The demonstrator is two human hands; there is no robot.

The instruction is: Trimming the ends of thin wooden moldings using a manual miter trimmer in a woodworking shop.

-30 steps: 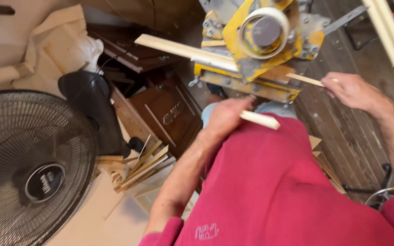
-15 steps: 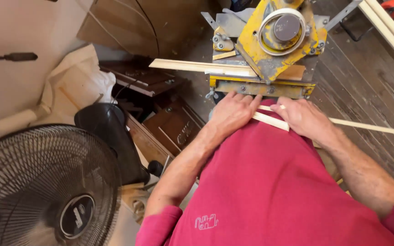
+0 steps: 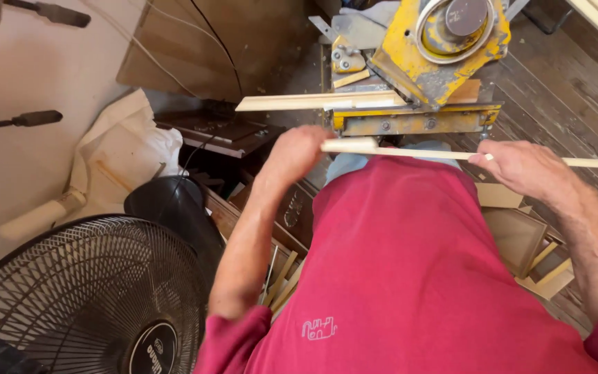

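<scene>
While running crosswise just in front of the yellow miter saw (image 3: 444, 48), lying long-axis left to right between grips: thin wooden strip (image 3: 417, 152), left hand (image 3: 295, 154) fisting its near end, right hand (image 3: 524, 170) pinching farther along.

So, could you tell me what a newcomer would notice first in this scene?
Probably the yellow saw at top centre, with a wood strip lying on its bed. Just below it, the left hand and right hand hold a long thin strip level. A black fan fills the lower left.
</scene>
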